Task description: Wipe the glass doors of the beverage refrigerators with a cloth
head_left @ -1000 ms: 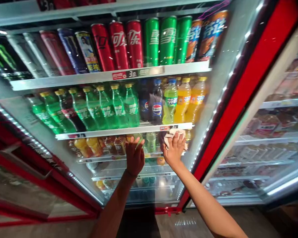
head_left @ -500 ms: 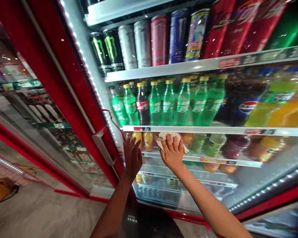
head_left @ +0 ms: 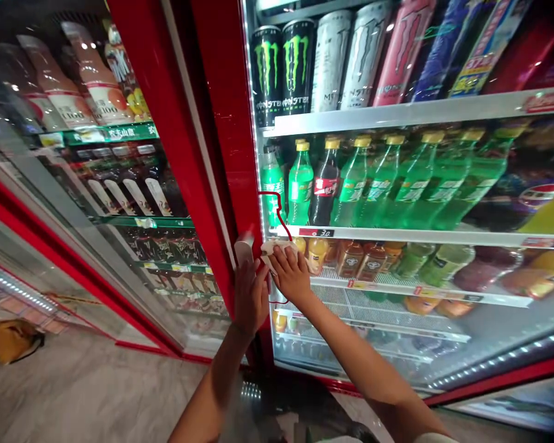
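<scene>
My right hand (head_left: 292, 277) presses a crumpled white cloth (head_left: 273, 248) flat against the glass door (head_left: 397, 203) of a drinks fridge, close to the door's left edge. My left hand (head_left: 251, 294) lies on the red door frame (head_left: 221, 154) beside it, fingers reaching up over the grey door handle (head_left: 244, 251). Both hands touch side by side. Behind the glass stand green soda bottles (head_left: 378, 181) on one shelf and energy drink cans (head_left: 281, 67) on the shelf above.
A second glass-door fridge (head_left: 96, 184) with bottled drinks stands to the left. A thin red cable (head_left: 281, 212) hangs inside the door's left edge. The floor (head_left: 83, 394) is pale tile, with a yellow-brown bag (head_left: 10, 341) lying at the far left.
Both hands slid left across the glass, from the door's right side to its left edge. The cloth moved with my right hand; my left hand now lies on the frame by the handle.
</scene>
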Demonstrator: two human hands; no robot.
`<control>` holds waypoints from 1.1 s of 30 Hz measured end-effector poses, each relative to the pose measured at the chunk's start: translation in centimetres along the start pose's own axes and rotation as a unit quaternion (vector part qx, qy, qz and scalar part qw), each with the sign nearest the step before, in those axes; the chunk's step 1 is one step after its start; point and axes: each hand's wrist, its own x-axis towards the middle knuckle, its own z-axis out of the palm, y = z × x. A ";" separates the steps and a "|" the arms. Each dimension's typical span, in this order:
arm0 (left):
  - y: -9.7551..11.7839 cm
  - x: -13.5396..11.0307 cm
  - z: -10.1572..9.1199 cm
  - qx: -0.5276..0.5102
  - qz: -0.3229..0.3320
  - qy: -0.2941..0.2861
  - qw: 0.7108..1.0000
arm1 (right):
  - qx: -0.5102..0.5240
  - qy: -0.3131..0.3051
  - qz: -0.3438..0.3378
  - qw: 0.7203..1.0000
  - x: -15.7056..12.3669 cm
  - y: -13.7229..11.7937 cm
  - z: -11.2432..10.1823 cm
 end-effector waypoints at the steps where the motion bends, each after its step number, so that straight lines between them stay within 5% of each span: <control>1: 0.1 0.0 0.0 -0.005 0.003 0.003 1.000 | -0.002 -0.003 -0.004 1.000 0.0 0.1 -0.1; 10: 2.4 1.2 1.7 -0.061 0.025 0.004 0.998 | -0.032 -0.031 -0.015 0.999 -3.3 5.0 -2.1; 19: 8.2 2.4 6.7 -0.100 0.044 0.004 0.994 | -0.061 -0.063 0.014 0.996 -9.8 13.7 -4.5; 25: 15.9 4.0 12.0 -0.139 0.069 0.007 0.988 | -0.116 -0.084 0.022 0.990 -15.4 22.6 -8.4; 33: 30.9 5.5 20.8 -0.161 0.095 0.004 0.982 | -0.126 -0.052 0.049 0.989 -24.6 37.5 -15.7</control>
